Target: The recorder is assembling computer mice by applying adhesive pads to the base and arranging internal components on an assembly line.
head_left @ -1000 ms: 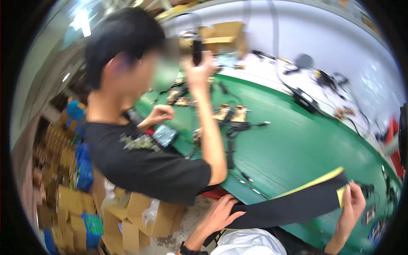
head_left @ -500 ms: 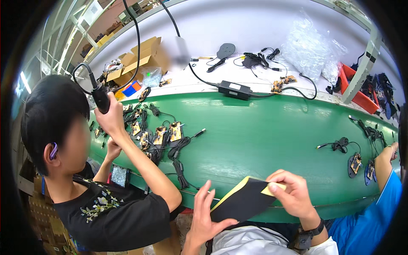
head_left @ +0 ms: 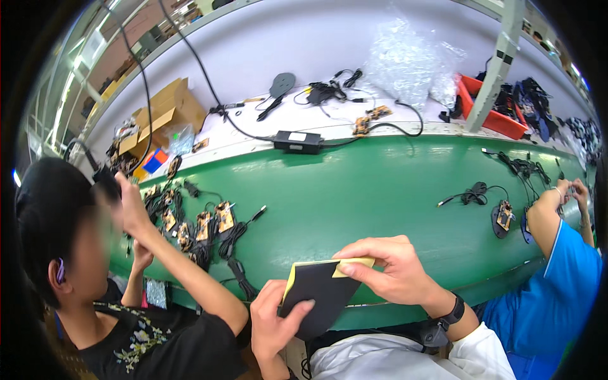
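Pinching, right hand [head_left: 389, 272]: the thumb and forefinger close on the yellow layer [head_left: 362, 260] at the upper right corner of the black sheet [head_left: 326, 292]; the other fingers bend behind, partly hidden.
Clasping, left hand [head_left: 272, 320]: the thumb lies across the dark face, the fingers curl around the left edge; how hard their tips press at the back I cannot tell.
Black sheet: in both hands, raised at the near edge of the green bench [head_left: 354, 196], in front of the white clothing [head_left: 380, 358]; yellow shows along its left side and top.
Weight: probably very light, since a thumb and a few fingers seem enough to carry it.
Stiffness: likely soft and bendable, like thin foam or fabric, so an unsupported stretch may sag or fold.
Surface: the dark face looks matte and should give skin a fair grip; the yellow layer looks like thin paper, perhaps slicker and easier to crease or tear.
Best hold: a broad clasp low on the left edge to keep it flat, and a fingertip pinch at the upper right corner, where the yellow layer stands out from the black.
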### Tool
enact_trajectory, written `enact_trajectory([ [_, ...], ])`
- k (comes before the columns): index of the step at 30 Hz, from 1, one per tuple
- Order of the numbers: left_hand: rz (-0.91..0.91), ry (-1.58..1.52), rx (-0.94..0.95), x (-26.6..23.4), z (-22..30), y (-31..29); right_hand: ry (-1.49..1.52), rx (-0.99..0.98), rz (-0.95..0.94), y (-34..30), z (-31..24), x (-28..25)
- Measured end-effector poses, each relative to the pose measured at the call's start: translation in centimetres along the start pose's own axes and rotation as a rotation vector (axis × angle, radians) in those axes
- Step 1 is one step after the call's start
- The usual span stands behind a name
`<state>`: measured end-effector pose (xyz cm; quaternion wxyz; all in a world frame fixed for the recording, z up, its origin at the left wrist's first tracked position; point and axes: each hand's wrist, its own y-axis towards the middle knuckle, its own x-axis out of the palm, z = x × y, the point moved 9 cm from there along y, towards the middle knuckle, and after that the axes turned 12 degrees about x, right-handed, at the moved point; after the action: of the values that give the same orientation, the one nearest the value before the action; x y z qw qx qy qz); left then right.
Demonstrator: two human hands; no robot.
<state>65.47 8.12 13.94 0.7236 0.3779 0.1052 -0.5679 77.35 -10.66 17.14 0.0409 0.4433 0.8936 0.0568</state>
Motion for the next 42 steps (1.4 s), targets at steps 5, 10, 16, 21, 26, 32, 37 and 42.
enact_trajectory([
  [5, -0.031, -0.512, -0.051, 3.5, 1.7, 1.7, -0.191, -0.004, -0.182, -0.7, -0.1, -0.9],
  [10, -0.180, -0.560, -0.165, 6.5, 1.9, 4.4, -0.255, 0.004, -0.157, -1.4, -0.1, -3.4],
  [16, -0.249, -0.415, -0.003, 8.1, 3.9, 7.0, -0.257, 0.037, -0.117, -1.4, 1.2, -5.4],
  [21, -0.287, -0.448, -0.126, 10.4, 0.1, 6.8, -0.147, 0.256, -0.170, -1.0, 6.8, -5.2],
  [26, -0.243, -0.569, -0.253, 10.0, 0.3, 6.2, -0.053, 0.238, -0.185, -1.5, 6.6, -4.6],
  [32, -0.710, -0.523, -0.120, 9.9, 1.5, 3.6, 0.144, 0.323, -0.475, -2.3, 7.5, -2.3],
  [37, -0.564, -0.587, -0.249, 11.2, 0.3, 2.4, 0.145, 0.366, -0.605, -3.2, 8.0, -2.2],
  [42, -0.500, -0.554, -0.217, 12.5, -2.1, 1.9, -0.152, 0.296, -0.423, -2.7, 9.0, -3.2],
])
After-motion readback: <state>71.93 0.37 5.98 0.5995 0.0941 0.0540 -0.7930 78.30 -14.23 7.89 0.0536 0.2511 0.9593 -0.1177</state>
